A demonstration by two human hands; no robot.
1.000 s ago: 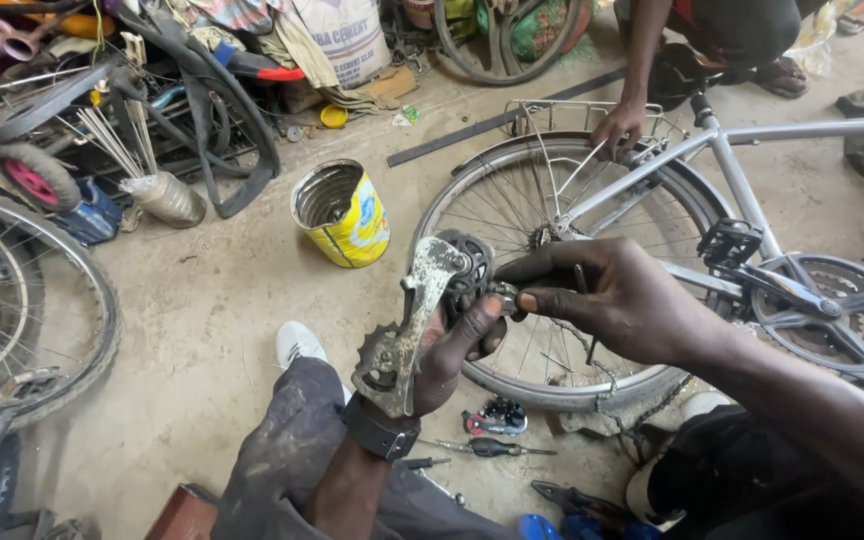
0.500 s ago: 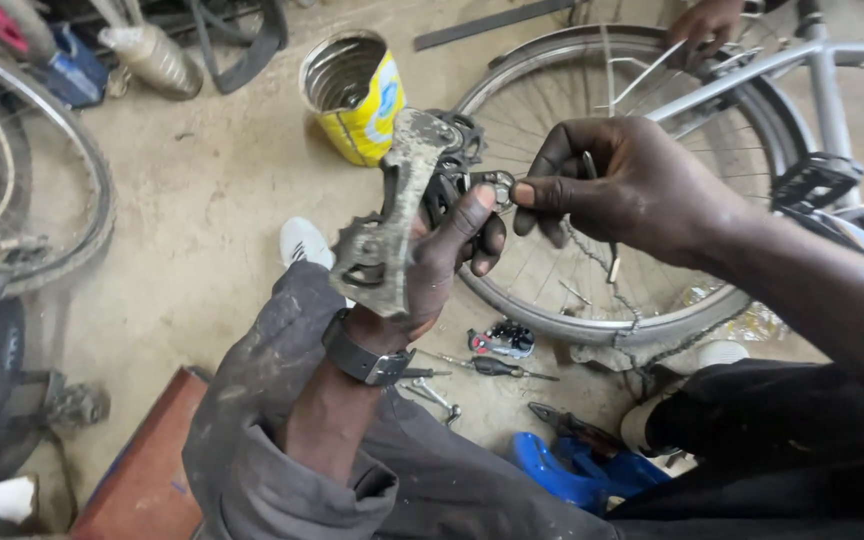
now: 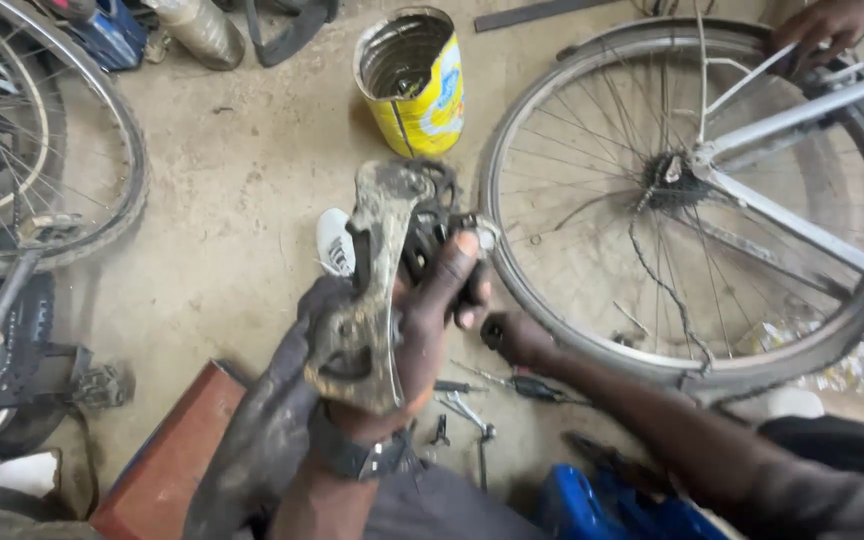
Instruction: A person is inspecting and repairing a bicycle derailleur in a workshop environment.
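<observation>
Your left hand (image 3: pixel 422 350) wraps tight around a grimy derailleur (image 3: pixel 377 280) at frame centre, cage upright, probably so its pulleys face you. Your right hand (image 3: pixel 517 338) sits just behind it, low and closed; what it pinches, you cannot tell. Small tools (image 3: pixel 472 410) lie below on the floor. Beyond, open concrete leads to the yellow can (image 3: pixel 414 85) at the top; the bicycle wheel (image 3: pixel 692 190) crowds the right.

Right hand (image 3: pixel 515 338) mostly hidden behind left hand (image 3: pixel 422 330).
</observation>
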